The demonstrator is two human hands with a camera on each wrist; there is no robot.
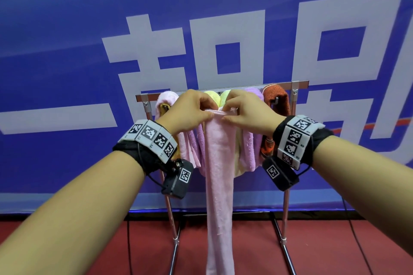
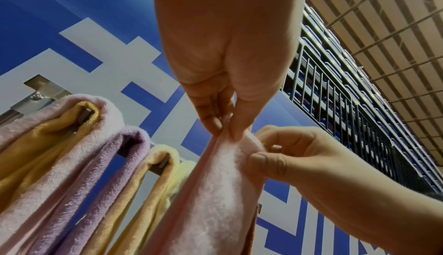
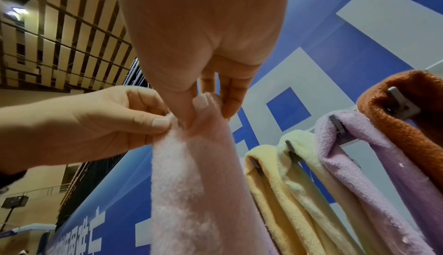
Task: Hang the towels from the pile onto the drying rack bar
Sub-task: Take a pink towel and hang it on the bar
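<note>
hands (image 1: 220, 111) pinch pink towel (image 1: 220, 185) before rack (image 1: 297, 87).

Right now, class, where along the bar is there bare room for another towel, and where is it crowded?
Bare: short stretch of bar between its left end and the hung pale pink towel. From there to the rust towel, towels crowd together.
</note>
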